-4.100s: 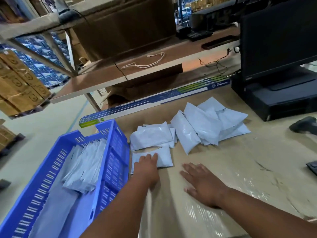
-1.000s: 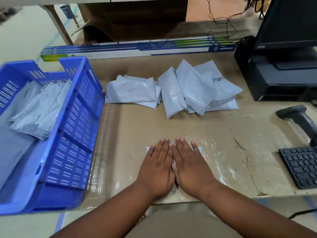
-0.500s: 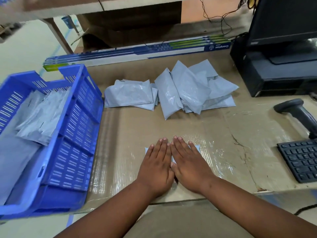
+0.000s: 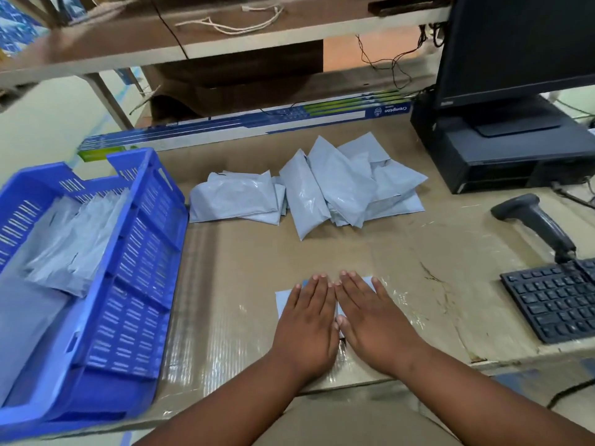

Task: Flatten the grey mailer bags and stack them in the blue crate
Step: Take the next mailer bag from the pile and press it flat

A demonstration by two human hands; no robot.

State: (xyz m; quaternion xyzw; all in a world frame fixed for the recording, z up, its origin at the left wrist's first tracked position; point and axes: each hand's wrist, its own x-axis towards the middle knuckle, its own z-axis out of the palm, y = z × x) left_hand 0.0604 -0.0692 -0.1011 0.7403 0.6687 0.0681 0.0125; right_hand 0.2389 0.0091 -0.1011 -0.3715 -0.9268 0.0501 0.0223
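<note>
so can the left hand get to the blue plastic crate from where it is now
Probably yes. The left hand lies flat on a small grey mailer bag, and only bare cardboard-covered table lies between it and the blue plastic crate on its left, whose top is open.

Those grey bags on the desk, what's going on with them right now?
A person is flattening one grey mailer bag on the cardboard-covered desk, pressing it with left hand and right hand side by side, fingers straight. A loose pile of unflattened mailers waits further back. The blue crate at the left already holds a stack of flattened bags.
</note>
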